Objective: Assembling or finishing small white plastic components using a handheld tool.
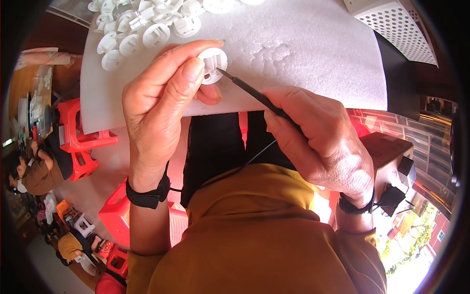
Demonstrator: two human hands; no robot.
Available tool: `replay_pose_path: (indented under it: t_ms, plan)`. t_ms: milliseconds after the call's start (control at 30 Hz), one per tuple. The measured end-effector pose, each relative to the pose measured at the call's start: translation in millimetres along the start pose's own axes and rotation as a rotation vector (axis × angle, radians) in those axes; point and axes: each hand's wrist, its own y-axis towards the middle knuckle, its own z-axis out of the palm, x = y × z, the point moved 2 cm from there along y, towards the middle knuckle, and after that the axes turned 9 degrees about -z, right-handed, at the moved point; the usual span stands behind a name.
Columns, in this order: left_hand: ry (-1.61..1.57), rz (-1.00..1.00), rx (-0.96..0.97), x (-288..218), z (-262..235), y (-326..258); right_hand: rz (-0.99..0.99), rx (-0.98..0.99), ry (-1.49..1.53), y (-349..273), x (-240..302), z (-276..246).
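White foam sheet (pixel 318 44) lay brightly lit. I noted left hand (pixel 161 90) pinching white slotted disc (pixel 213 62) by edge, above sheet; right hand (pixel 320 139) clamped on dark pointed tool (pixel 252 94), tip at disc's slots. Judged best: disc steady, pressure light, tip kept off left hand.

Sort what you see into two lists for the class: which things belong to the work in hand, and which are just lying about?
Seem to belong:
white round part, in the left hand
dark pointed tool, in the right hand
similar white parts
white foam sheet under them

Seem just about:
red stools
perforated white box
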Motion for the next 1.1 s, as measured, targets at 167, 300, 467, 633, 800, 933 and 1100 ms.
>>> replay_pose_path:
  t_ms: [167, 300, 467, 633, 800, 933, 1100]
  plan:
    - [0.011, -0.012, -0.03, -0.1, 1.8, -0.1, -0.013, 0.005, -0.031, -1.0, -1.1, -0.1]
    - [0.04, -0.006, -0.023, 1.0, 0.0, -0.2, 0.008, 0.02, -0.025, -0.1, 0.0, 0.5]
    - [0.041, -0.004, -0.03, 1.6, 0.4, 0.3, -0.004, 0.005, -0.022, -1.4, -1.8, 1.6]
    - [0.044, 0.001, -0.016, 2.2, -0.1, 0.5, 0.017, 0.02, -0.03, -0.7, -1.3, 1.2]
    - [0.06, 0.005, -0.03, 1.3, 1.4, -0.2, 0.025, 0.018, -0.011, -1.2, -2.0, 2.4]
    - [0.077, 0.004, -0.016, 1.7, 0.3, 0.0, 0.047, 0.035, -0.005, -0.7, 0.0, 3.0]
    - [0.081, -0.008, -0.01, 2.6, -0.7, 0.3, 0.02, 0.029, -0.003, 1.1, -0.4, 4.7]
